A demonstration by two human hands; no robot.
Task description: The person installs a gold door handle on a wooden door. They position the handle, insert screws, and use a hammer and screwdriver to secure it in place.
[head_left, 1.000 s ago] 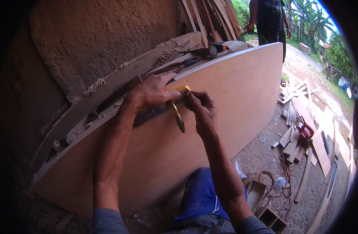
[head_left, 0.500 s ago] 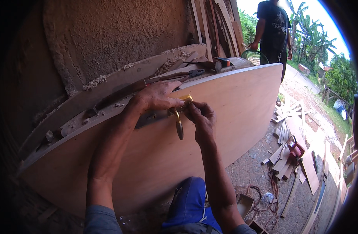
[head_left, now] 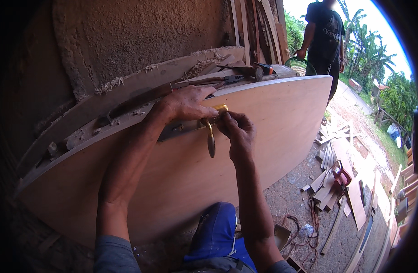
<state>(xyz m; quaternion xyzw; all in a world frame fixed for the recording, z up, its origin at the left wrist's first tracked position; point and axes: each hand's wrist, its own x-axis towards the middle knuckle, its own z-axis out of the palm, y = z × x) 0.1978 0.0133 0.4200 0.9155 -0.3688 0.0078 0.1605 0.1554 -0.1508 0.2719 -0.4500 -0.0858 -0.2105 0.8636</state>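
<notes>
A pale wooden door panel (head_left: 277, 116) stands on its long side in front of me. Against its face, near the top edge, is a door handle with a gold-edged plate (head_left: 221, 108) and a curved brass lever (head_left: 211, 144) hanging down. My left hand (head_left: 184, 104) is closed on the plate, thumb on its face and fingers reaching over the panel's edge. At the plate's right end, the fingertips of my right hand (head_left: 239, 133) are pinched together; whatever they hold is too small to make out. A dark metal plate (head_left: 172, 131) shows below my left wrist.
Behind the panel, pliers (head_left: 231, 79) and a hammer (head_left: 255, 72) lie on a shavings-strewn bench. Wood offcuts (head_left: 327, 182), a red power tool (head_left: 342, 176) and cables (head_left: 304, 241) cover the ground at right. A person (head_left: 325, 41) stands at the far right holding a green round object (head_left: 300, 66).
The view has shifted slightly. Both hands keep their places at the handle plate, with only a small shift of my right fingers. The standing person has barely moved.
</notes>
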